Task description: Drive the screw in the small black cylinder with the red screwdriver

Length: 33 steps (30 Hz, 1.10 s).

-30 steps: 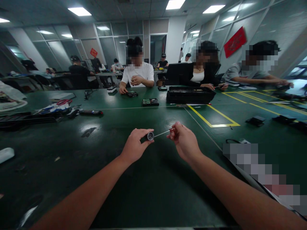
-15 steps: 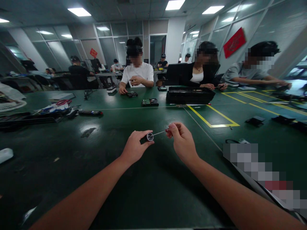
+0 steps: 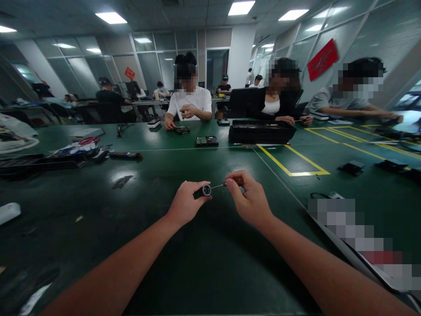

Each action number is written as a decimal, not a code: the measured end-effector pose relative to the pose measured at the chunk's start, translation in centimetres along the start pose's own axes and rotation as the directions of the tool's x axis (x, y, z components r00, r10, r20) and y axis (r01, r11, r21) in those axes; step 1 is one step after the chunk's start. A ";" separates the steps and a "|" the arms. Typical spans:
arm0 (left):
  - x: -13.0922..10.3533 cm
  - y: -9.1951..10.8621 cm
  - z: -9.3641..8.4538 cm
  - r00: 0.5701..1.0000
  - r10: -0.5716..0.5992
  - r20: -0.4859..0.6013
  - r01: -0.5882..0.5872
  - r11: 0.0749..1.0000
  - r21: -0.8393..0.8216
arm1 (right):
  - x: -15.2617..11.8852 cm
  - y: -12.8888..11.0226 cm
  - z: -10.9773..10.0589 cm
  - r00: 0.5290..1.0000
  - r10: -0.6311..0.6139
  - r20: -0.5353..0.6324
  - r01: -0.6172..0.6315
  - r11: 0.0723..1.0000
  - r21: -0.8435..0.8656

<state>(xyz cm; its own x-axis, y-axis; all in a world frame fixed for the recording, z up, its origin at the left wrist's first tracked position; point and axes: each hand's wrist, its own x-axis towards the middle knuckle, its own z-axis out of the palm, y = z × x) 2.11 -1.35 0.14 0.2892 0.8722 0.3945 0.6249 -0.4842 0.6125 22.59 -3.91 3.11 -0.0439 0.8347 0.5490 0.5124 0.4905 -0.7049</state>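
Between its thumb and fingers, my left hand [image 3: 187, 202] grips a small dark cylinder [image 3: 206, 190] whose round, light-rimmed end faces right. My right hand [image 3: 251, 196] is closed around the reddish-brown handle of a screwdriver [image 3: 238, 180]. The thin metal shaft points left, and its tip reaches the cylinder's open end. How deep the tip sits inside is too small to tell. Both hands are raised over the dark green table [image 3: 204, 263].
Across the table, people work with small parts. A long black box [image 3: 261, 131] and a green circuit board device [image 3: 206, 141] stand ahead. Left lie a dark pen-like tool [image 3: 125, 156] and red-handled scissors [image 3: 89, 140]. Black parts [image 3: 351, 167] sit at the right.
My right hand has shifted its fingers on the screwdriver, and more of the handle shows. The cylinder's end has turned slightly. The shaft shows a shorter length between the hands.
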 end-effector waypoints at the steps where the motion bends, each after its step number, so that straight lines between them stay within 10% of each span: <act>1: 0.0 0.0 0.0 1.000 -0.005 0.005 0.004 1.000 0.004 | 0.0 0.1 0.0 1.000 -0.021 0.015 0.021 1.000 0.000; 33: 0.0 -0.2 -0.2 0.999 -0.050 -0.004 0.050 0.998 0.050 | 0.1 -0.5 -0.2 0.995 0.029 0.099 -0.021 0.997 -0.079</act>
<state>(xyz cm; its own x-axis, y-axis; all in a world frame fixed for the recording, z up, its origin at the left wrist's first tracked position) 1.81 -1.23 0.19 0.2552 0.8949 0.3660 0.6740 -0.4361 0.5963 22.51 -4.15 3.61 -0.1139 0.8692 0.4811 0.5791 0.4516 -0.6787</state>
